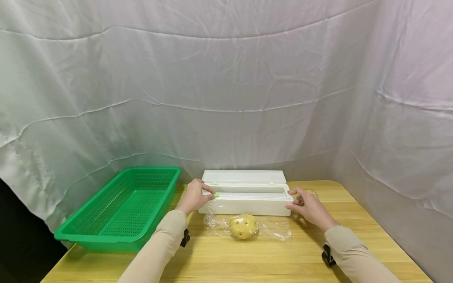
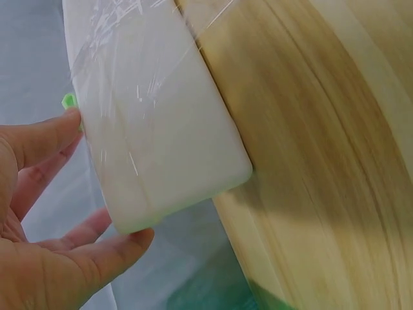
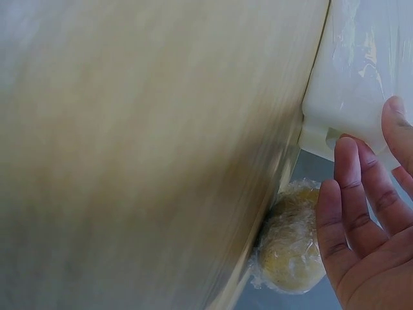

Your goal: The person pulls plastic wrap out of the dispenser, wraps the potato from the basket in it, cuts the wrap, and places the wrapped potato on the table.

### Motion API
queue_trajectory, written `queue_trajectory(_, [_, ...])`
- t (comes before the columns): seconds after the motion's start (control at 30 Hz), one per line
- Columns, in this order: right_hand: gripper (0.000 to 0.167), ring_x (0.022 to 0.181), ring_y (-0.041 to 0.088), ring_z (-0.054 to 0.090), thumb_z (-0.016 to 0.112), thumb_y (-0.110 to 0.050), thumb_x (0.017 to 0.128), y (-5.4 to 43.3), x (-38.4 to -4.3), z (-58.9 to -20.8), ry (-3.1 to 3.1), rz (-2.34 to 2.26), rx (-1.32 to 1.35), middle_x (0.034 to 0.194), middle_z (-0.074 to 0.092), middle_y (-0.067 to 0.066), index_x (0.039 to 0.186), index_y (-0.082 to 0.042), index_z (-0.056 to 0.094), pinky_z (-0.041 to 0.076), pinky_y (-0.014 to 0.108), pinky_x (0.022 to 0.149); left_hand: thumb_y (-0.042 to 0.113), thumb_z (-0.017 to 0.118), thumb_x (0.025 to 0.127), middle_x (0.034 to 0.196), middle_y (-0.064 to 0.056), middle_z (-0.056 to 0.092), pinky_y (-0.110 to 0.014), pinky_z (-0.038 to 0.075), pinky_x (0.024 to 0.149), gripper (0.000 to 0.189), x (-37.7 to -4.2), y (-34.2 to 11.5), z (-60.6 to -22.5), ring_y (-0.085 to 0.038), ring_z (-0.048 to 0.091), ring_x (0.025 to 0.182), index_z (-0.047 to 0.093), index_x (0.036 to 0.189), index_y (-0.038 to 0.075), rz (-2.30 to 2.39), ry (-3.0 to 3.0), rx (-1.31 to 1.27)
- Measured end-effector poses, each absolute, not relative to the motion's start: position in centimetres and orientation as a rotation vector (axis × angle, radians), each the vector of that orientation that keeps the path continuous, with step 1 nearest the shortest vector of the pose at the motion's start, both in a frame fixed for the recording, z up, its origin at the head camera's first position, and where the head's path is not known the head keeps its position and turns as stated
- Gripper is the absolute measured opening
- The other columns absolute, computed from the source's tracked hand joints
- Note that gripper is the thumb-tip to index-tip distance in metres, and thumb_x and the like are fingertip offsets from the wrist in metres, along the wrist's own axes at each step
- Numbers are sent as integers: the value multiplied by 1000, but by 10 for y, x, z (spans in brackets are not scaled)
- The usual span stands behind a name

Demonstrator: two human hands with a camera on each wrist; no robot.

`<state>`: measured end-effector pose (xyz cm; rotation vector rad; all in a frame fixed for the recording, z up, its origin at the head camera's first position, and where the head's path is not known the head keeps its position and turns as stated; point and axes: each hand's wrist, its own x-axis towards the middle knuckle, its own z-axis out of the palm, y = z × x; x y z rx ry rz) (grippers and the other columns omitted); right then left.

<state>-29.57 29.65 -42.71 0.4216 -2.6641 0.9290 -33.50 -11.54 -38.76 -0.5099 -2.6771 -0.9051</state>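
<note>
A white plastic-wrap dispenser (image 1: 244,206) stands on the table with its lid (image 1: 244,177) raised at the back. My left hand (image 1: 196,195) holds its left end. In the left wrist view, one digit touches the small green slider (image 2: 70,102) and another presses the end wall. At the opposite end, my right hand (image 1: 309,206) holds the corner, with the thumb (image 3: 397,116) on the front and fingertips against the end. Clear plastic wrap (image 1: 274,228) hangs over the dispenser's front and lies before it. A potato (image 1: 243,226) sits on this wrap, between the hands.
On the left stands a green slotted basket (image 1: 116,237). A film-wrapped potato (image 3: 290,239) lies beyond my right hand, partly hidden by it in the head view. Grey cloth (image 1: 244,78) hangs behind the wooden table (image 1: 247,263).
</note>
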Motion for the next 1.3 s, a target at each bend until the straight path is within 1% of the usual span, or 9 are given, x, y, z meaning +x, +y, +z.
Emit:
queue_trajectory(0.17, [40,80,18,72,84,-21,94,297,-297,-427,-2662,928,422,85,79,1,126,-5,67,28,66,113,14,87,89,119,-14,80,-57,49,115,4,-334,-120,-385,-41,63,133,87,93,14,-922,-2714,-472])
queue_trajectory(0.23, [40,79,16,72,84,-21,94,297,-297,-427,-2660,923,423,85,78,1,126,-5,67,29,66,112,16,87,90,123,-14,79,-55,52,111,5,-335,-121,-384,-40,65,132,87,94,15,-951,-2737,-425])
queue_trajectory(0.33, [40,79,16,72,84,-20,94,298,-297,-427,-2655,923,420,84,78,1,126,-5,67,28,66,113,17,87,90,123,-14,80,-52,54,107,5,-335,-124,-383,-39,66,131,87,95,15,-980,-2759,-371])
queue_trajectory(0.47, [40,80,17,72,84,-20,94,298,-297,-426,-2658,927,416,85,78,0,127,-5,67,27,67,114,17,86,90,122,-14,80,-55,53,110,6,-336,-129,-381,-41,64,134,88,96,16,-989,-2781,-362])
queue_trajectory(0.57, [41,81,18,72,84,-21,94,299,-297,-427,-2666,929,422,85,78,0,128,-5,66,27,67,114,17,86,90,122,-12,80,-54,55,108,6,-337,-133,-379,-40,66,129,87,96,16,-990,-2806,-356])
queue_trajectory(0.73, [42,81,19,73,83,-21,95,300,-298,-428,-2666,945,425,86,79,1,128,-4,66,22,72,117,16,86,89,115,-10,81,-49,60,92,5,-340,-140,-375,-31,72,109,86,94,13,-964,-2825,-343])
queue_trajectory(0.83, [41,81,18,73,83,-20,95,301,-298,-429,-2664,944,425,85,79,0,128,-4,66,21,73,118,16,86,89,112,-11,81,-46,59,88,6,-342,-143,-375,-28,71,104,86,94,11,-954,-2840,-345])
queue_trajectory(1.13, [41,80,17,72,83,-20,95,300,-296,-429,-2660,936,434,84,78,-1,128,-4,65,25,69,115,16,85,88,102,-5,81,-44,59,89,5,-341,-148,-372,-23,70,96,84,89,11,-979,-2868,-332])
queue_trajectory(1.3, [41,81,19,72,84,-19,94,298,-296,-428,-2658,950,435,84,77,-1,128,-4,66,24,70,116,15,84,89,96,0,81,-48,58,95,5,-339,-153,-370,-24,72,102,83,90,11,-993,-2884,-351])
